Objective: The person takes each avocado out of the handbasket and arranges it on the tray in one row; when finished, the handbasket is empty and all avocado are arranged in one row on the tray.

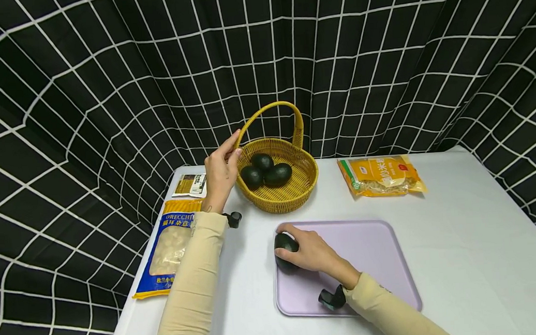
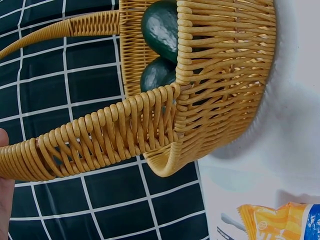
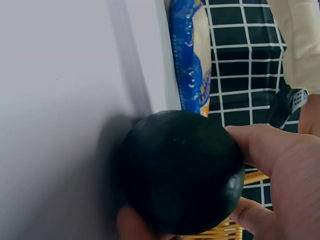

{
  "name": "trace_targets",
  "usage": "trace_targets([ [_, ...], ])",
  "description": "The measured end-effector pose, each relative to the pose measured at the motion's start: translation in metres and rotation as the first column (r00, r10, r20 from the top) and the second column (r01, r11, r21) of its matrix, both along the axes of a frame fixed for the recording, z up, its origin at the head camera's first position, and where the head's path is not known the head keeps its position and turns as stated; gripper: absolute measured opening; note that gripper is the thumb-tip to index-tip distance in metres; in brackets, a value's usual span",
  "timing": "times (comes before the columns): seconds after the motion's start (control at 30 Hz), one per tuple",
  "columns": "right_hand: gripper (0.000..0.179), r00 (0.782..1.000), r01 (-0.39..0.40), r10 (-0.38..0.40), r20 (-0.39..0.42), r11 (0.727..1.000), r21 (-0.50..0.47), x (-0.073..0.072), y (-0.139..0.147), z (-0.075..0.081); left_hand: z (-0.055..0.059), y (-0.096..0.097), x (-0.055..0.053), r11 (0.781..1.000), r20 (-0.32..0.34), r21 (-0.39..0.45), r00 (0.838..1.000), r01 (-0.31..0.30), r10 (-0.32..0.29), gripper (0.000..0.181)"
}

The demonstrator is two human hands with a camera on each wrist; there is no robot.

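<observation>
My left hand [image 1: 221, 168] grips the left side of the handle of a yellow wicker basket [image 1: 282, 204]; its fingertips show at the edge of the left wrist view. Inside the basket lie three dark green avocados [image 1: 278, 175], two of them visible through the opening in the left wrist view [image 2: 161, 30]. My right hand [image 1: 313, 248] holds another dark avocado [image 1: 285, 257] at the left edge of a lilac tray [image 1: 359, 265]. In the right wrist view this avocado [image 3: 180, 170] fills the middle, with fingers and thumb around it, close over the tray surface.
Left of the basket lie a blue and yellow pasta bag [image 1: 166, 252] and a small packet [image 1: 190, 186], partly behind my left arm. An orange food bag [image 1: 382, 176] lies at the back right of the white table [image 1: 459, 237]. Black gridded cloth [image 1: 358, 62] surrounds the table.
</observation>
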State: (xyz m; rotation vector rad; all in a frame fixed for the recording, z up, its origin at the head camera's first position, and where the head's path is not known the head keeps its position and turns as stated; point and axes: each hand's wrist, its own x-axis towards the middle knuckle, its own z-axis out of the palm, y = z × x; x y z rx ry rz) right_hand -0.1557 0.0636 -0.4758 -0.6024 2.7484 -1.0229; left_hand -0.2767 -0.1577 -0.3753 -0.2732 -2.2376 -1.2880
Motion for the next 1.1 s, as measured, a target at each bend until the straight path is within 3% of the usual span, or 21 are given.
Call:
trace_targets([
  [0.37, 0.042, 0.998, -0.037, 0.036, 0.047, 0.999, 0.019, -0.0004, -0.0010, -0.0013, -0.0016, -0.0013, -0.0016, 1.000, -0.024, 0.005, 1.000, 0.003, -0.003, 0.043],
  [0.67, 0.056, 0.995, -0.029, 0.027, 0.098, 0.999, 0.019, 0.0011, -0.0005, 0.0022, -0.0009, -0.0011, -0.0017, 1.000, -0.014, -0.001, 1.000, 0.016, -0.016, 0.040],
  [1.1, 0.062, 0.993, -0.040, 0.036, 0.110, 0.999, 0.029, -0.0004, 0.0003, 0.0019, -0.0017, -0.0019, -0.0021, 1.000, -0.012, 0.003, 1.000, 0.023, -0.023, 0.042],
])
